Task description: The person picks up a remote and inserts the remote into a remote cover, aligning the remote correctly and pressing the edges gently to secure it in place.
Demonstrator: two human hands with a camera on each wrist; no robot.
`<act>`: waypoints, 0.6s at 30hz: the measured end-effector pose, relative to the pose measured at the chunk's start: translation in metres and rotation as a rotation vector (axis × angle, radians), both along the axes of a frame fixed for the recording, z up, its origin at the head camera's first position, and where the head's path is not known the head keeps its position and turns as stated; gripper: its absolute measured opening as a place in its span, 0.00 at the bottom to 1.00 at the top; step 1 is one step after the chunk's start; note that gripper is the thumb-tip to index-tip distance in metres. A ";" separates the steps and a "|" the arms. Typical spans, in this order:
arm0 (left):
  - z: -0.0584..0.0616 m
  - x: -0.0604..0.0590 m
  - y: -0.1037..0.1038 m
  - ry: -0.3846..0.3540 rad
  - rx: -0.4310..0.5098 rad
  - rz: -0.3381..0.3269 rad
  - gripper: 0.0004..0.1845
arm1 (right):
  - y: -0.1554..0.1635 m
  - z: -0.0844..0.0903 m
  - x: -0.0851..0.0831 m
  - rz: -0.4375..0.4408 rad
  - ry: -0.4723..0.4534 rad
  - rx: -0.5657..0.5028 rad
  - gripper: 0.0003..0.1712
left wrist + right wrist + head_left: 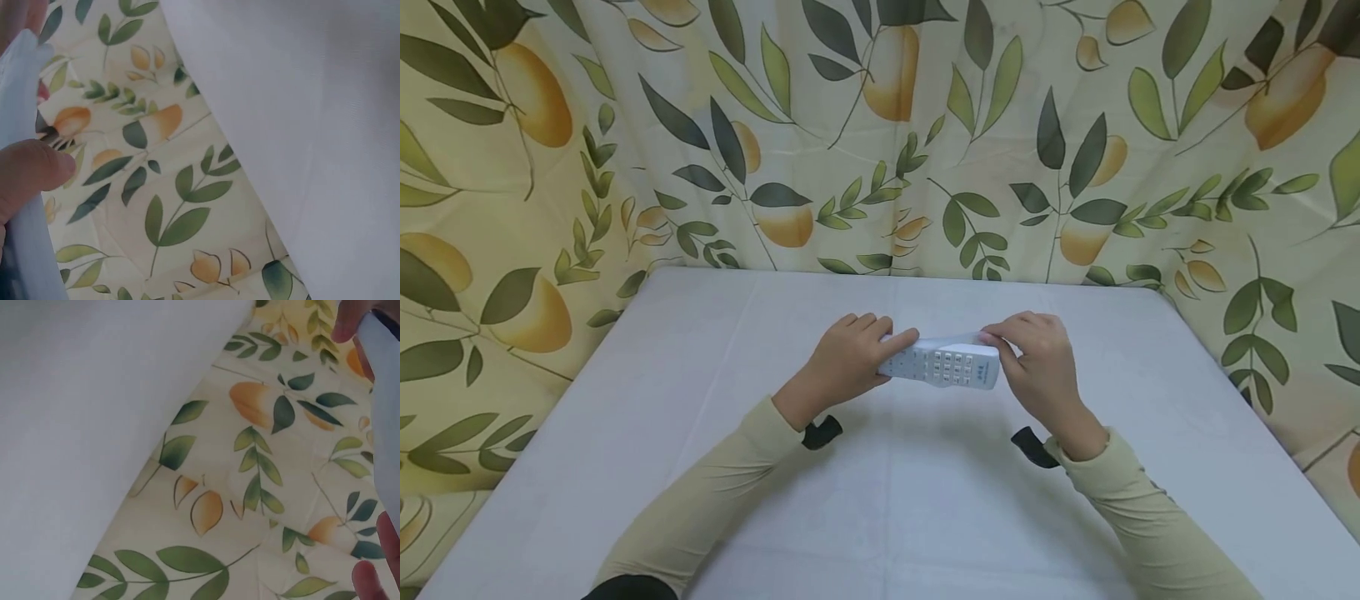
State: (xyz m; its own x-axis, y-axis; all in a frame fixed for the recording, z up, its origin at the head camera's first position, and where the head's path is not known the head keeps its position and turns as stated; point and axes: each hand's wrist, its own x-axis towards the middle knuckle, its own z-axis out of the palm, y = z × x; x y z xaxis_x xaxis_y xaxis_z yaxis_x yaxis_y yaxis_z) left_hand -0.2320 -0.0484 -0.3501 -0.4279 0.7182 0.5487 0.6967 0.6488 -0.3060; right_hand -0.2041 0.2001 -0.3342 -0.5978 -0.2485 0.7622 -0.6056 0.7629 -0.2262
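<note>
Above the middle of the desk (700, 467) we hold a white remote control (951, 363) between both hands, lifted clear of the white cloth (its keypad faces us). Our left hand (850, 358) curls around its left end, thumb on top; our right hand (1037, 367) pinches the right end with bent fingers. Beyond the far edge hangs a leaf-and-lemon printed curtain (880, 133).

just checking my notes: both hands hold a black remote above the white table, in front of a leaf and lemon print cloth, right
Not quite: the remote is white, not black, as the head view shows. The rest stands: the left hand and right hand hold it by its ends above the white table, in front of the leaf and lemon print cloth.
</note>
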 end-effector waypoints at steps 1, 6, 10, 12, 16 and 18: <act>0.001 0.000 0.000 -0.009 0.007 -0.004 0.30 | 0.000 0.000 0.000 -0.007 0.012 -0.002 0.03; 0.004 -0.001 -0.001 -0.051 0.011 -0.039 0.31 | 0.005 0.001 -0.001 -0.015 -0.020 -0.053 0.04; 0.008 -0.004 -0.004 -0.091 -0.018 -0.068 0.31 | 0.010 0.001 -0.001 0.054 -0.098 -0.032 0.07; 0.010 -0.005 -0.007 -0.101 -0.042 -0.074 0.31 | 0.012 0.002 -0.001 0.117 -0.130 0.009 0.11; 0.013 -0.006 -0.011 -0.109 -0.086 -0.070 0.32 | 0.014 0.004 0.000 0.266 -0.159 0.088 0.19; 0.013 -0.006 -0.012 -0.112 -0.101 -0.064 0.33 | 0.014 0.005 0.001 0.330 -0.126 0.117 0.22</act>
